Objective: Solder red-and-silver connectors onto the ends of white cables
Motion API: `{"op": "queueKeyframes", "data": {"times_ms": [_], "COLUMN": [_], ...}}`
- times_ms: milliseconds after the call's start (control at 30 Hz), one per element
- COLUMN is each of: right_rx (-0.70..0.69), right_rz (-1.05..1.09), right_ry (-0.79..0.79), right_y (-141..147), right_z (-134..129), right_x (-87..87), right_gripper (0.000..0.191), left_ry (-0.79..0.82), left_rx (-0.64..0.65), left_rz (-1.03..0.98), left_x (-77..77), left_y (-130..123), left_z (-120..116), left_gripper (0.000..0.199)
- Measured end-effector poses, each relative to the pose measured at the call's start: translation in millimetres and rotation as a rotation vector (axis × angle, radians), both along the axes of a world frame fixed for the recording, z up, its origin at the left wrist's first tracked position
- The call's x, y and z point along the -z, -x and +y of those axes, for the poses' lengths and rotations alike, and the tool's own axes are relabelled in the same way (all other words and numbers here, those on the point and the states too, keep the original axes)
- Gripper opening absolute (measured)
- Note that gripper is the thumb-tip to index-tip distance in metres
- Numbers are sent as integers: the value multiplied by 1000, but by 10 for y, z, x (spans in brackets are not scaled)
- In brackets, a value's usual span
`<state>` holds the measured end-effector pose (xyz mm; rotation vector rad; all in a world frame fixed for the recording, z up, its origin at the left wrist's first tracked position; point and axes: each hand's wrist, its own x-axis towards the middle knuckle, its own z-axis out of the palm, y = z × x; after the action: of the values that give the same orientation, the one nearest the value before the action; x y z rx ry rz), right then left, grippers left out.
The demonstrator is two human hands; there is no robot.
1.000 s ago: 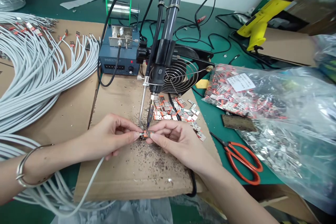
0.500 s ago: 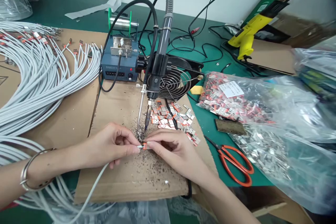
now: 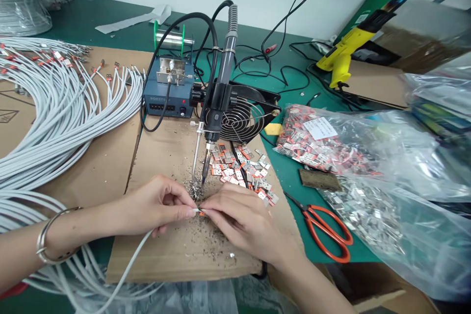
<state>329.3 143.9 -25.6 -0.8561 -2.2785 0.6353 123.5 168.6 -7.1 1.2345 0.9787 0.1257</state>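
Note:
My left hand [image 3: 158, 208] pinches the end of a white cable [image 3: 133, 257], whose length hangs down below the palm. My right hand [image 3: 246, 218] has its thumb and fingertips pressed together at that same cable end. A small orange-ended USB plug [image 3: 201, 213] peeks out below those fingertips, mostly covered by them. Just above both hands, a soldering iron [image 3: 220, 108] in a stand points its tip downward, with a thin metal solder feed tube [image 3: 196, 154] alongside. Dark solder crumbs lie under the tip on the cardboard [image 3: 147, 260].
Loose USB plugs [image 3: 253, 171] lie right of the iron, before a fan [image 3: 241, 120]. Scissors [image 3: 327, 230] and bags of parts [image 3: 320, 142] are farther right. A blue soldering station [image 3: 167, 95] and solder spool [image 3: 171, 39] stand behind. White cables [image 3: 73, 122] fill the left.
My right fingers have shifted slightly left and now cover more of the orange plug. My left hand keeps its pinch on the cable. The whole view has moved a little.

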Motion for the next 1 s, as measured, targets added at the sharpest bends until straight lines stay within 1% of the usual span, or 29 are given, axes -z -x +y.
{"op": "queueKeyframes", "data": {"times_ms": [133, 200, 233, 267, 300, 333, 400, 433, 467, 533, 767, 1000], "right_rx": [8, 52, 87, 131, 183, 231, 280, 283, 280, 279, 315, 316], "right_rz": [-21, -2, 11, 35, 76, 132, 275, 345, 403, 474, 642, 618], "right_ry": [-97, -77, -25, 63, 188, 345, 678, 818, 919, 1030, 1129, 1120], "right_y": [-29, -44, -49, -51, -50, -44, -24, -10, 6, 37, 101, 84], "right_z": [-16, -26, -30, -32, -33, -31, -20, -12, -4, 14, 60, 68], "right_x": [9, 3, -2, -7, -11, -15, -19, -20, -22, -29, -43, -45], "right_gripper": [17, 18, 16, 12, 8, 6, 15, 18, 18, 17, 21, 21], "left_ry": [14, 9, 4, -1, -5, -6, -9, -18, -32, -69, -111, -111], "left_rx": [-6, -12, -15, -18, -20, -23, -30, -40, -51, -71, -97, -134], "left_rz": [-24, -31, -31, -28, -24, -19, -9, -9, -16, -27, 5, -9], "left_x": [-7, -12, -15, -18, -20, -21, -22, -21, -21, -21, -14, -3], "left_y": [12, 18, 19, 20, 19, 17, 9, 3, -4, -17, -19, -11], "left_z": [1, 8, 13, 19, 24, 29, 35, 38, 40, 44, 72, 64], "left_gripper": [21, 22, 22, 23, 23, 24, 24, 25, 25, 27, 26, 24]}}
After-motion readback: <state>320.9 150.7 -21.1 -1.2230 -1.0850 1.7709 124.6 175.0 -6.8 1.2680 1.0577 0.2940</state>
